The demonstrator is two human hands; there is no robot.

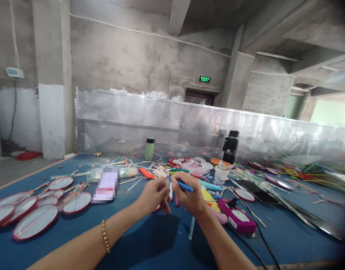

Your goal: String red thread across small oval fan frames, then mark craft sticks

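My left hand [157,193], with a gold bead bracelet [105,236] on its wrist, is closed with thumb and forefinger pinched together. A small pale strip [168,174] stands up at its fingertips; what kind of thing it is I cannot make out. Close beside it, my right hand [188,189] is closed around a blue pen-like tool [186,186]. The tool's tip is hidden behind the fingers. Both hands are just above the blue table [150,240]. Several round white discs with red rims [36,221] lie on sticks at the left.
A purple device [237,217] with black cables lies right of my forearm. Behind the hands are loose sticks, a white cup [221,174], a green tumbler [149,149] and a black flask [230,147]. A dark phone [255,191] lies at the right. A perforated metal screen [127,123] borders the back.
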